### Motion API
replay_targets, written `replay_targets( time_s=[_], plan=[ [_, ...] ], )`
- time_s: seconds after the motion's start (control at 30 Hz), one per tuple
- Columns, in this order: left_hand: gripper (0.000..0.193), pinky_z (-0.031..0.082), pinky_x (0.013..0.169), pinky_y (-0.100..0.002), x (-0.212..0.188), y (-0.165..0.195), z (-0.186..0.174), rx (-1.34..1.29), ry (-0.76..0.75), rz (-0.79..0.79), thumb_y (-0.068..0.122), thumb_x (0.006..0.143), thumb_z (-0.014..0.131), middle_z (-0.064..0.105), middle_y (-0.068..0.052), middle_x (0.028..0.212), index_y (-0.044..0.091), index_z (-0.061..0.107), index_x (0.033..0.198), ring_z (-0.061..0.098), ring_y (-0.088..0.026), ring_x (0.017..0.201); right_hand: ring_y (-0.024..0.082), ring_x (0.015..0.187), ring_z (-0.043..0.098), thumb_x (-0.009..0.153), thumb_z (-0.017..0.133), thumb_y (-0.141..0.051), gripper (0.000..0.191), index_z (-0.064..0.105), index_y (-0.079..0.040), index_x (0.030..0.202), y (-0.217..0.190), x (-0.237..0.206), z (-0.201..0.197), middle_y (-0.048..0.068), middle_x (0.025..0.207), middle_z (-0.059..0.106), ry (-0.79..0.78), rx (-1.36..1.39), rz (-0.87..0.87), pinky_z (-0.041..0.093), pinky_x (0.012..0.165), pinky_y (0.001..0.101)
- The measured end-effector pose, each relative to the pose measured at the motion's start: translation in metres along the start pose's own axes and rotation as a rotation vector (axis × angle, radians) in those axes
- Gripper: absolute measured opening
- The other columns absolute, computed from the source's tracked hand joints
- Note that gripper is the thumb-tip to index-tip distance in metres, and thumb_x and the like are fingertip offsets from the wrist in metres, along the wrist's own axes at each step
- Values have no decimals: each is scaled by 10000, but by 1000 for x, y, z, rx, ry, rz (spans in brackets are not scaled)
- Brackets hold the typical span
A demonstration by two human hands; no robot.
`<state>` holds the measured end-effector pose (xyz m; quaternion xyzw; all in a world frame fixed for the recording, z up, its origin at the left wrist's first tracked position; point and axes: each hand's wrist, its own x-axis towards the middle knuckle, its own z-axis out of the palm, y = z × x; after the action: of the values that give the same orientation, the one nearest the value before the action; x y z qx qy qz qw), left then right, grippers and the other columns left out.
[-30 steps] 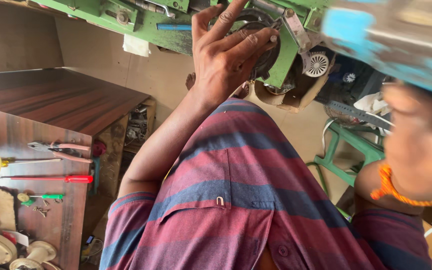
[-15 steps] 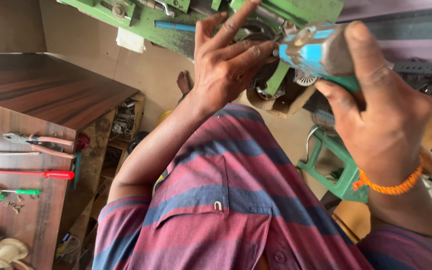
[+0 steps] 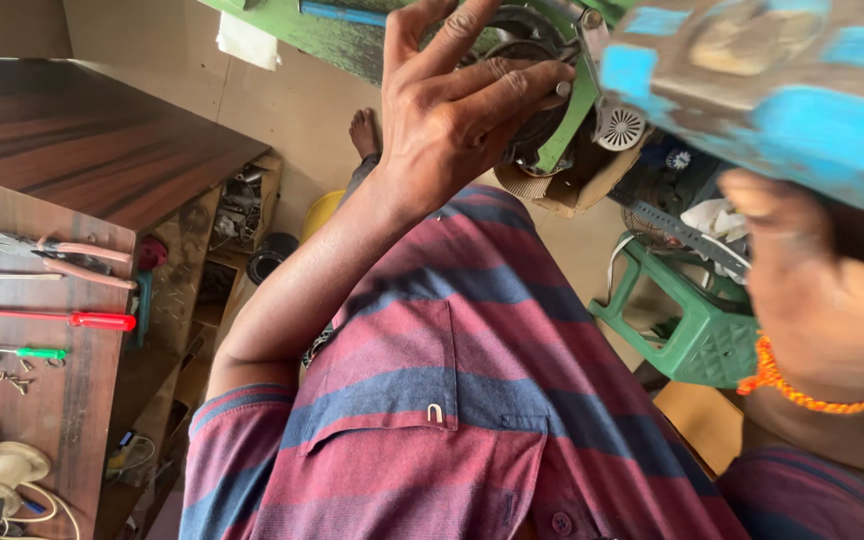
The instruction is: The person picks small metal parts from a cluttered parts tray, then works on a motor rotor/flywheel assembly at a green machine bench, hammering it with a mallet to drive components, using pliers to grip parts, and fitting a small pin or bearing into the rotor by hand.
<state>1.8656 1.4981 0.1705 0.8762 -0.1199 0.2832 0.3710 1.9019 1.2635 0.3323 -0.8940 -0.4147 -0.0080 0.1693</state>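
My left hand (image 3: 452, 120) has its fingers spread and curled against the dark round wheel (image 3: 527, 95) on the green machine (image 3: 572, 110) overhead. My right hand (image 3: 822, 300) grips a blurred blue block (image 3: 762, 90) beside it.

The right hand (image 3: 832, 310) is close to the lens and blurred, so its grip on the blue tool (image 3: 772, 90) cannot be made out — the tool itself smears off the top and right edges. The left hand (image 3: 452, 110) covers much of the dark round part (image 3: 532, 130) on the green machine (image 3: 352, 30), which the top edge cuts off. On the desk (image 3: 42, 420), the small screws (image 3: 20, 380) are too tiny to tell apart.
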Motion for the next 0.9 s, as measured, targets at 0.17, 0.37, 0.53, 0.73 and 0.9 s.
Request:
replay_targets(
  time_s=[0.17, 0.37, 0.53, 0.73, 0.9],
  plan=[
    [227, 355, 1106, -489, 0, -1, 0, 26, -1, -1, 238, 1001, 812, 780, 36, 1161, 220, 771, 1223, 547, -247, 1377, 293, 1166, 723, 1015, 867, -31, 590, 539, 58, 1497, 5, 4, 2, 216, 1288, 698, 6, 263, 181, 582, 1039, 363],
    [234, 348, 1083, -470, 2, 0, -2, -31, -24, -51, 214, 994, 806, 780, 35, 1152, 218, 770, 1225, 549, -229, 1355, 295, 1310, 655, 941, 891, -93, 638, 563, 23, 1476, 8, 0, 4, 201, 1402, 656, 4, 55, 78, 549, 1111, 425],
    [227, 349, 1103, -456, 4, 1, 0, -4, -2, -42, 226, 1001, 809, 776, 48, 1130, 229, 760, 1222, 573, -227, 1329, 278, 1161, 739, 842, 880, -89, 674, 554, 60, 1413, 14, -3, 4, 202, 1293, 719, 203, 1103, 717, 617, 1007, 379],
    [222, 365, 1083, -459, 3, -4, 1, -37, -45, -105, 258, 972, 855, 774, 36, 1056, 214, 764, 1169, 620, -210, 1210, 273, 1203, 731, 960, 843, -58, 686, 456, 20, 1521, -3, 13, 3, 193, 1398, 692, 7, 208, 131, 600, 991, 358],
    [301, 436, 1108, -414, 1, -12, 3, -139, -106, -136, 183, 943, 831, 775, 4, 1181, 183, 744, 1231, 627, -252, 1256, 249, 1056, 693, 1050, 774, -97, 531, 484, 28, 1476, 10, -10, 5, 168, 1251, 662, -56, -32, 12, 575, 895, 348]
  ],
)
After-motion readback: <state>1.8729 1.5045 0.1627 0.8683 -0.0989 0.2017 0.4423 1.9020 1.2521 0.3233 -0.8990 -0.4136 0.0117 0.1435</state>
